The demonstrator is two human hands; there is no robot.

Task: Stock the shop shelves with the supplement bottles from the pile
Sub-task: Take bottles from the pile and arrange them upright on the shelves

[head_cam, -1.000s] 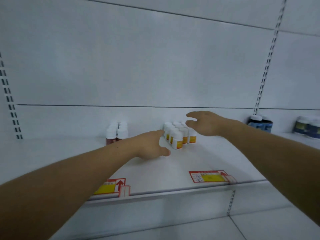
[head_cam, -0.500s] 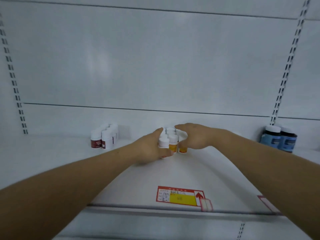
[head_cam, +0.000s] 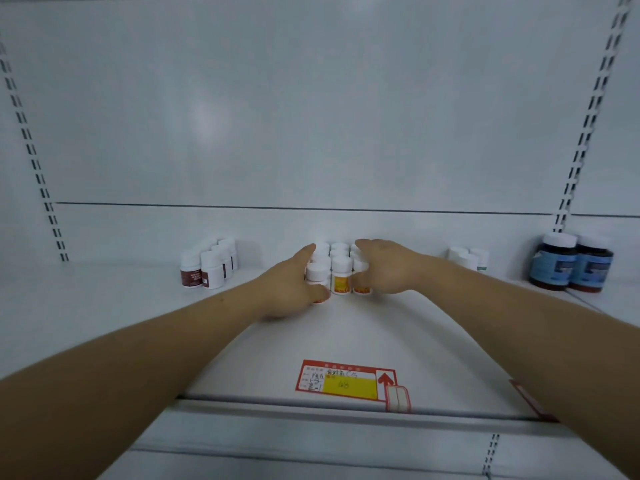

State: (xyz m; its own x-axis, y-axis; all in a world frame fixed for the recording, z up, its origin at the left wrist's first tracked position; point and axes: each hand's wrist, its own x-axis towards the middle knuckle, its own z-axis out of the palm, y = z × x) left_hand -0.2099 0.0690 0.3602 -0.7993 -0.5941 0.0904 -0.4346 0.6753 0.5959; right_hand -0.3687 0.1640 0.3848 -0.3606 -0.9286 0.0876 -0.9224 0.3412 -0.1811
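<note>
The left hand (head_cam: 294, 289) and the right hand (head_cam: 384, 268) have closed in from either side on the cluster of orange-labelled bottles (head_cam: 341, 271). A second ago they were well apart, the right lifted above the group and the left short of it; now each presses against a flank of the block. The left hand's thumb lies across the front of the nearest bottle and its fingers run up the left side. The right hand's curled fingers cup the right-hand column, its thumb at the base of the front bottle. Neither seems to lift a bottle; I judge this a squaring-up squeeze, gathering the rows tight.

The cluster stands upright on the shelf (head_cam: 346, 334), set back toward the rear panel, in about three columns, white caps touching. The camera has also swung since then, so the price tag (head_cam: 341, 384) on the shelf lip now sits almost straight below the group, which suggests these bottles are in their marked slot.

To the left, apart, stands a group of brown-labelled bottles (head_cam: 207, 268); to the right a few small white bottles (head_cam: 467, 259), and beyond them two large blue-labelled jars (head_cam: 571, 266). The pile itself is out of view.
</note>
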